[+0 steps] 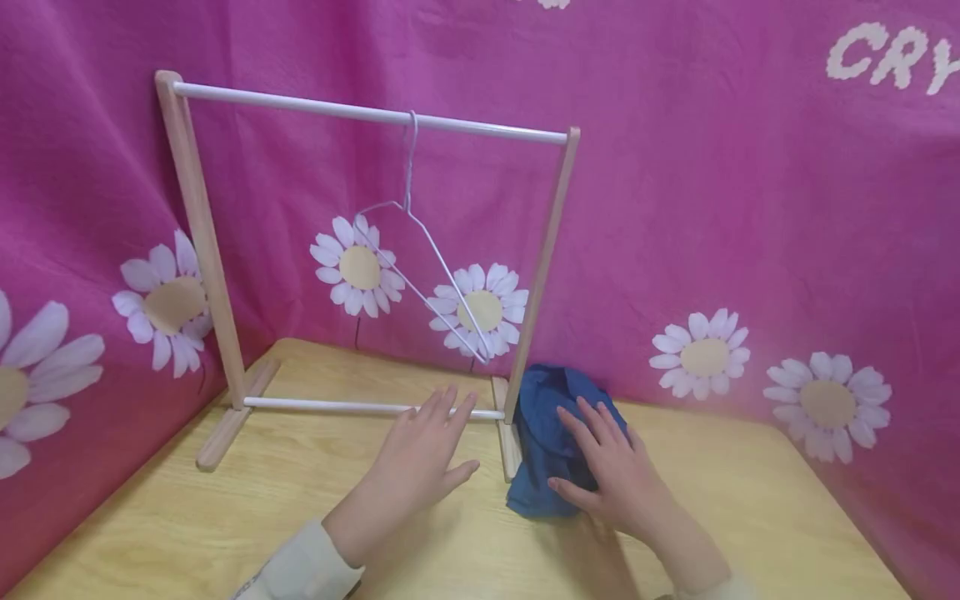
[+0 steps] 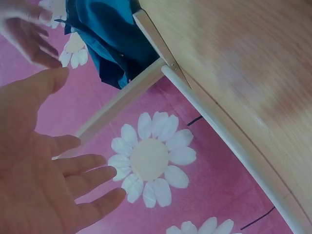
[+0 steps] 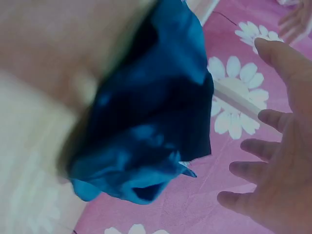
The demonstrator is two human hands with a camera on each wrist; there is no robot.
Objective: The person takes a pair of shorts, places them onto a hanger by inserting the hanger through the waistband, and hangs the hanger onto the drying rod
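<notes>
A crumpled dark blue cloth, perhaps a garment, lies on the table beside the right foot of a small clothes rack. My right hand is over the cloth's right side in the head view, fingers spread and holding nothing. In the right wrist view a gap shows between those fingers and the cloth. My left hand hovers in front of the rack's lower bar, fingers extended, palm bare in the left wrist view. From the rack's top rail hangs a thin white wire hanger, turned at an angle, with nothing on it.
The rack's white lower bar runs just above the wooden table. Its wooden feet jut toward me. A pink curtain with white daisies closes off the back and sides.
</notes>
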